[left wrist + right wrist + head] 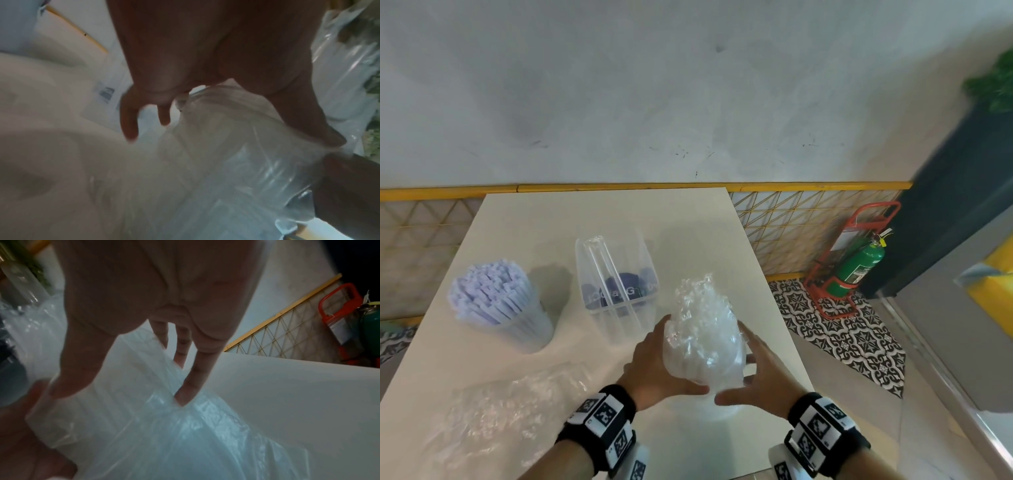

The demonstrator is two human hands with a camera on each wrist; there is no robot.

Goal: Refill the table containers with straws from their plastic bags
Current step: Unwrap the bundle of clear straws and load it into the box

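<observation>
Hands meet near the middle of the bench's near edge, cupping a clear plastic bag of clear straws (702, 339) between them, the bag held upright and off the white bench (517, 219). On the bag's left side the left hand (654, 363) wraps it with thumb along the near bottom and fingers behind; in the left wrist view the thumb presses the plastic while two fingers hang loosely curled beyond it, so this grip is closed around the bag. On the bag's right side the right hand (760, 373) holds it likewise, thumb under the bottom; the right wrist view shows its fingertips (184, 395) digging into the crinkled film, a closed grip on the same bag. Just beyond the bag, toward the middle of the bench, stands a clear rectangular container (616, 277) with inner dividers and dark printing on its front wall; whether it holds any straws cannot be told. Toward the left edge stands a round clear cup packed with upright lavender straws (493, 298). A crumpled clear plastic bag (510, 407) lies flat near the near-left corner. Off the bench on the patterned floor to the right, a green fire extinguisher (859, 263) sits in a red stand.
</observation>
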